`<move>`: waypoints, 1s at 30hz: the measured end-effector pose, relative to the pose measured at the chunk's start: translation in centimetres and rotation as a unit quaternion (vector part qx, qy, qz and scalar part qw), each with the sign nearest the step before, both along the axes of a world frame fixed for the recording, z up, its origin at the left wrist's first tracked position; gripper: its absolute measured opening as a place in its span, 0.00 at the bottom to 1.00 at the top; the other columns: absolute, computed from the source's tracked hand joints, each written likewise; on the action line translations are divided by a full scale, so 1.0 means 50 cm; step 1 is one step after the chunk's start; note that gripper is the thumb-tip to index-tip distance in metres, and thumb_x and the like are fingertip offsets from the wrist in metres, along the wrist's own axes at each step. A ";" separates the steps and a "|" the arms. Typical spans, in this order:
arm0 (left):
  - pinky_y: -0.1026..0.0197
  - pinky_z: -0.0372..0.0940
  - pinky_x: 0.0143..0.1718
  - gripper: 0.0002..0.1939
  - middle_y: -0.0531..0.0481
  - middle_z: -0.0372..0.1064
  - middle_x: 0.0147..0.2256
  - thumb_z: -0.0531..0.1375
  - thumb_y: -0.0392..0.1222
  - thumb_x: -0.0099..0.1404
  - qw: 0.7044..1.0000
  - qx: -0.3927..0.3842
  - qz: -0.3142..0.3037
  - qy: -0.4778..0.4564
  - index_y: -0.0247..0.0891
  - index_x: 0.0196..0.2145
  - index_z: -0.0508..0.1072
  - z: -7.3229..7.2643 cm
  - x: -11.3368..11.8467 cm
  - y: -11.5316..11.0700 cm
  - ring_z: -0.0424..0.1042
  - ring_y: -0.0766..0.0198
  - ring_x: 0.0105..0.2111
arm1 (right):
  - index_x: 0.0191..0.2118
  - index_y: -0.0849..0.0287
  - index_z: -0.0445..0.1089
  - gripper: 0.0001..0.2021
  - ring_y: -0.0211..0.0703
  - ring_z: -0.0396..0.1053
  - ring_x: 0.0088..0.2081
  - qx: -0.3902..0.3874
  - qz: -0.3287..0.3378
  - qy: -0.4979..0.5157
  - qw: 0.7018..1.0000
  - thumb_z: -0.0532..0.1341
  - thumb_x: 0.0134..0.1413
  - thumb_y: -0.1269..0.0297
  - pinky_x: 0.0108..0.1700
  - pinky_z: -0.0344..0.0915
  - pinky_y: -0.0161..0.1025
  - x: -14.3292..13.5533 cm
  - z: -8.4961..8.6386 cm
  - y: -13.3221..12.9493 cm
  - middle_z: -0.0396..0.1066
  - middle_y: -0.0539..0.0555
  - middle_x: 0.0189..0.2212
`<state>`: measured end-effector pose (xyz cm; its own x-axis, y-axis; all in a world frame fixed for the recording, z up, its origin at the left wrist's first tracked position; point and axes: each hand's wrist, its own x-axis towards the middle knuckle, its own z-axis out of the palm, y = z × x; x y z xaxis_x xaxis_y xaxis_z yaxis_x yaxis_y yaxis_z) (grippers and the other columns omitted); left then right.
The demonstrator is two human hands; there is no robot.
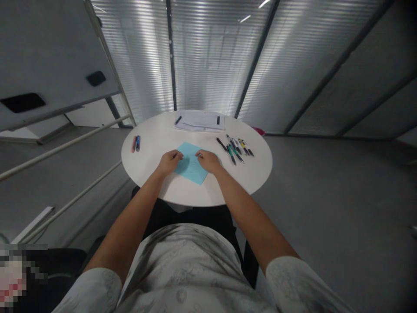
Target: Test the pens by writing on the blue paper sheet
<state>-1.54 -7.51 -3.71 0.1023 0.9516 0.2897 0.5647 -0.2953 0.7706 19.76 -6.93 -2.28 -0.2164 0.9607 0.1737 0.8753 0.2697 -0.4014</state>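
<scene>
A light blue sheet of paper [191, 169] lies at an angle on the white round table [156, 184]. My left hand [170, 161] rests at the sheet's left side, its fingers curled and closed. On the opposite side my right hand [208, 160] is over the paper, with thumb and fingers drawn together. Whatever either hand pinches is too small to make out. Faint marks show on the blue sheet between the hands.
Several pens and markers [235, 149] lie at the table's right. Two more pens [136, 143] are at the left. White papers [199, 121] with dark pens sit at the far edge. A metal rail [65, 154] runs left of the table.
</scene>
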 end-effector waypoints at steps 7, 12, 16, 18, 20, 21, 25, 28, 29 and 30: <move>0.59 0.65 0.39 0.20 0.45 0.76 0.34 0.50 0.51 0.65 0.998 0.023 0.024 -0.045 0.35 0.34 0.76 0.023 -0.007 0.020 0.71 0.61 0.33 | 0.49 0.51 0.74 0.15 0.44 0.73 0.44 0.001 0.000 -0.005 1.000 0.55 0.60 0.68 0.45 0.64 0.37 0.003 -0.001 0.003 0.78 0.51 0.41; 0.49 0.61 0.52 0.18 0.39 0.75 0.44 0.54 0.42 0.62 0.975 0.072 0.134 0.161 0.35 0.44 0.77 0.073 -0.057 0.026 0.70 0.50 0.45 | 0.48 0.51 0.74 0.15 0.44 0.74 0.43 0.006 0.005 -0.006 1.000 0.56 0.59 0.68 0.45 0.64 0.38 0.004 -0.002 0.002 0.78 0.51 0.42; 0.37 0.52 0.58 0.23 0.32 0.65 0.56 0.54 0.41 0.62 0.920 0.089 0.269 0.269 0.35 0.54 0.73 0.083 -0.108 0.007 0.57 0.37 0.60 | 0.49 0.51 0.74 0.15 0.44 0.74 0.44 -0.003 0.003 -0.007 1.000 0.56 0.60 0.67 0.45 0.64 0.37 0.003 -0.001 0.001 0.78 0.51 0.43; 0.35 0.50 0.59 0.25 0.31 0.59 0.62 0.54 0.42 0.62 0.909 0.081 0.288 0.290 0.35 0.56 0.71 0.079 -0.128 -0.005 0.53 0.36 0.62 | 0.49 0.51 0.74 0.15 0.44 0.74 0.45 -0.004 0.003 -0.006 1.000 0.56 0.60 0.67 0.46 0.64 0.38 0.003 -0.001 0.002 0.78 0.51 0.43; 0.36 0.48 0.60 0.26 0.33 0.55 0.65 0.54 0.42 0.63 0.904 0.083 0.296 0.298 0.36 0.59 0.68 0.074 -0.141 -0.017 0.52 0.38 0.63 | 0.49 0.51 0.74 0.14 0.44 0.74 0.45 -0.003 0.001 -0.004 1.000 0.56 0.60 0.67 0.46 0.64 0.38 0.003 -0.002 0.002 0.78 0.51 0.44; 0.37 0.47 0.61 0.27 0.33 0.54 0.65 0.53 0.41 0.63 0.903 0.079 0.298 0.300 0.36 0.60 0.67 0.072 -0.146 -0.023 0.52 0.39 0.63 | 0.49 0.51 0.74 0.14 0.44 0.74 0.45 -0.001 0.002 -0.003 1.000 0.56 0.60 0.67 0.46 0.64 0.38 0.003 -0.002 0.003 0.78 0.51 0.44; 0.34 0.43 0.62 0.32 0.31 0.49 0.67 0.52 0.44 0.64 0.897 0.048 0.326 0.296 0.35 0.65 0.60 0.064 -0.157 -0.037 0.48 0.38 0.66 | 0.48 0.52 0.74 0.15 0.44 0.74 0.45 0.005 0.005 -0.001 1.000 0.56 0.59 0.67 0.46 0.64 0.37 0.005 -0.007 0.005 0.78 0.51 0.43; 0.30 0.41 0.61 0.34 0.28 0.47 0.67 0.52 0.47 0.65 0.890 0.031 0.352 0.287 0.34 0.66 0.56 0.049 -0.167 -0.035 0.46 0.35 0.66 | 0.49 0.52 0.74 0.15 0.43 0.74 0.45 0.002 0.003 -0.001 1.000 0.56 0.59 0.68 0.46 0.64 0.37 0.006 -0.008 0.004 0.79 0.51 0.43; 0.30 0.42 0.61 0.34 0.27 0.47 0.67 0.52 0.47 0.65 0.890 0.026 0.356 0.283 0.33 0.66 0.57 0.043 -0.171 -0.032 0.47 0.34 0.66 | 0.49 0.52 0.74 0.15 0.43 0.74 0.44 0.001 0.003 -0.001 1.000 0.56 0.59 0.68 0.46 0.64 0.37 0.006 -0.008 0.004 0.78 0.51 0.43; 0.30 0.42 0.61 0.33 0.26 0.48 0.67 0.51 0.48 0.66 0.892 0.023 0.356 0.279 0.33 0.66 0.57 0.038 -0.176 -0.029 0.48 0.34 0.66 | 0.49 0.52 0.74 0.15 0.43 0.74 0.44 0.000 0.003 0.000 1.000 0.56 0.59 0.68 0.46 0.64 0.37 0.006 -0.007 0.003 0.78 0.51 0.43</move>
<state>-10.32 -8.95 -1.82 -0.3817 0.8216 0.4235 0.9137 0.2665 0.3067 20.05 -6.79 -2.63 -0.2222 0.9593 0.1743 0.8734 0.2753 -0.4017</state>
